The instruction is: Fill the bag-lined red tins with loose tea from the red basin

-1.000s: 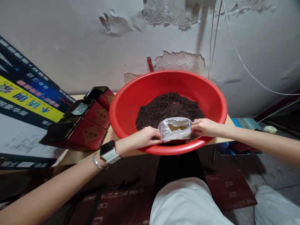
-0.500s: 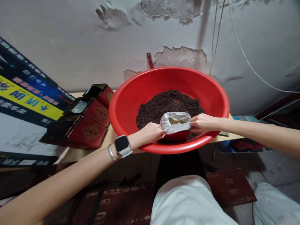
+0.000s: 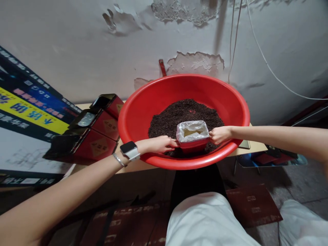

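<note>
A small red box (image 3: 193,146) with a clear plastic bag (image 3: 192,131) folded out over its open top rests within a large red basin (image 3: 143,102). Dark, fine loose grains that look like tea leaves (image 3: 179,112) are heaped in the basin around it. My left hand (image 3: 164,144), below a smartwatch, is closed with its fingertips at the box's left side. On the opposite side, my right hand (image 3: 220,134) has its fingers curled against the box's right upper edge. The fingertips of both hands are partly hidden.
Several red-and-black boxes (image 3: 102,143) with open flaps stand left of the basin on a wooden table (image 3: 138,165). Beside them leans a printed carton (image 3: 28,112). A phone-like flat object (image 3: 244,144) lies right of the basin. White cords (image 3: 266,58) hang along the peeling wall.
My left hand has shifted from the bag's left rim down and left along the box's side. At the right, my hand has moved slightly outward and tightened. More of the box's red front shows.
</note>
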Motion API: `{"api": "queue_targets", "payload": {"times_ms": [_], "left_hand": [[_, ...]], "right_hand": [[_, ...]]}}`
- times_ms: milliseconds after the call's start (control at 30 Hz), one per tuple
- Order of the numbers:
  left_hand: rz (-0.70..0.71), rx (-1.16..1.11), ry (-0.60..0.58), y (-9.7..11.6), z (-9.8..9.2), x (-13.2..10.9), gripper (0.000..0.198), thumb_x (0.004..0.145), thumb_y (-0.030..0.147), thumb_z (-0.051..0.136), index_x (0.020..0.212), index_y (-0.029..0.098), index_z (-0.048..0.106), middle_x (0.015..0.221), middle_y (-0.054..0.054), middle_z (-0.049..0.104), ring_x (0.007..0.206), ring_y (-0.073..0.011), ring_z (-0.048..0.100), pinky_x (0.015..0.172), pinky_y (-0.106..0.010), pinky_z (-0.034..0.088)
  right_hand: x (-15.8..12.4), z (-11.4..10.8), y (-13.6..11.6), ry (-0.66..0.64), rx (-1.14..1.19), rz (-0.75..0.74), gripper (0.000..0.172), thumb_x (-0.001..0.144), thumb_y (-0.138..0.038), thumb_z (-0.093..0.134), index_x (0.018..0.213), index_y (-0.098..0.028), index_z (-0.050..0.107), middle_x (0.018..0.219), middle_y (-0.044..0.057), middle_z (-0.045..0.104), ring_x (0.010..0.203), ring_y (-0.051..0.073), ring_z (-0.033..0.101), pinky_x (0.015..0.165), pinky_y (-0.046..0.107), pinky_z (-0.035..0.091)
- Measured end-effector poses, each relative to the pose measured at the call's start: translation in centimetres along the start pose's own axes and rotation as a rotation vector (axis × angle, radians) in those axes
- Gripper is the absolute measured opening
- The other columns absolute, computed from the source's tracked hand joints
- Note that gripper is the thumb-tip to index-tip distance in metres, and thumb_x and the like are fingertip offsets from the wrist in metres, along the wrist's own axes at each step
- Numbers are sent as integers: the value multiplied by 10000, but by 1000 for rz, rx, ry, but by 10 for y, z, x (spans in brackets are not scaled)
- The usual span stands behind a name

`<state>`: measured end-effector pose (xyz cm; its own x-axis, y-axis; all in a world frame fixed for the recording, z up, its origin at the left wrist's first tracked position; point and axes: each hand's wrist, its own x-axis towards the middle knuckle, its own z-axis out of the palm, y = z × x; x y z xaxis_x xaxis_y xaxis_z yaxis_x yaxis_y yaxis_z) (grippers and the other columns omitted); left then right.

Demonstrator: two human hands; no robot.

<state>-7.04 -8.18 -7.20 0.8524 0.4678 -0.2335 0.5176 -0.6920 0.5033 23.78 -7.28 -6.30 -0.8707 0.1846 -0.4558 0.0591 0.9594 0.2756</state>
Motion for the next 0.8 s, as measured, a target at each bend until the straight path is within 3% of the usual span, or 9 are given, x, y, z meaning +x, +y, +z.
{"api": "queue_targets", "payload": {"times_ms": [100, 200, 333, 400, 467, 567, 667, 800], "left_hand": [[-103, -270, -106, -14, -8, 1, 305, 832, 275, 504, 1075, 245, 686, 1163, -32, 677, 1101, -200, 582, 963, -287, 417], [-225, -502, -59, -22, -12, 10, 297, 749, 282, 572, 1012, 227, 698, 1124, -41, 689, 1062, -203, 593, 947, -308, 429], [-386, -765, -55, -14, -7, 27, 301, 681, 310, 604, 956, 203, 661, 1026, -68, 689, 962, -192, 623, 817, -305, 495], [-476, -792, 22, -7, -3, 33, 286, 682, 340, 601, 916, 179, 628, 932, -71, 677, 866, -186, 634, 746, -304, 514], [-531, -805, 161, -3, -1, 36, 269, 711, 368, 577, 891, 168, 586, 869, -61, 652, 793, -170, 627, 713, -304, 521], [-549, -816, 282, -5, -1, 38, 256, 728, 350, 559, 915, 176, 547, 801, -20, 612, 724, -138, 595, 702, -299, 525], [-537, -749, 311, -10, -2, 41, 178, 714, 312, 540, 826, 173, 543, 695, 12, 562, 658, -117, 558, 687, -283, 520], [-604, -612, 240, -13, 4, 49, 120, 693, 284, 506, 677, 166, 523, 599, -2, 542, 615, -130, 560, 655, -278, 516]], "right_hand": [[4, 4, 8, -14, 95, 52, 240, 828, -6, 463, 814, -116, 675, 770, 78, 657, 784, 162, 574, 631, 272, 416], [8, 6, 9, -13, 224, 110, 240, 805, 4, 476, 767, -119, 678, 776, 81, 669, 804, 165, 583, 667, 273, 418], [8, 8, 8, 5, 480, 278, 222, 829, -76, 492, 787, -149, 698, 816, 72, 693, 736, 139, 595, 674, 242, 415], [4, 9, 10, 39, 617, 407, 205, 861, -161, 496, 856, -178, 701, 847, 57, 702, 719, 129, 601, 675, 222, 419], [0, 10, 15, 86, 792, 638, 209, 881, -222, 486, 847, -172, 687, 831, 64, 701, 713, 135, 609, 661, 217, 429], [-2, 12, 20, 216, 1227, 898, 282, 925, -283, 403, 887, -142, 644, 909, 103, 697, 772, 154, 630, 632, 219, 470], [7, 14, 19, 321, 1615, 876, 245, 917, -299, 411, 947, -145, 600, 965, 102, 689, 821, 160, 635, 637, 229, 511], [24, 12, 16, 318, 1631, 914, 171, 842, -160, 465, 937, -153, 607, 907, 66, 691, 781, 146, 629, 645, 235, 519]]}}
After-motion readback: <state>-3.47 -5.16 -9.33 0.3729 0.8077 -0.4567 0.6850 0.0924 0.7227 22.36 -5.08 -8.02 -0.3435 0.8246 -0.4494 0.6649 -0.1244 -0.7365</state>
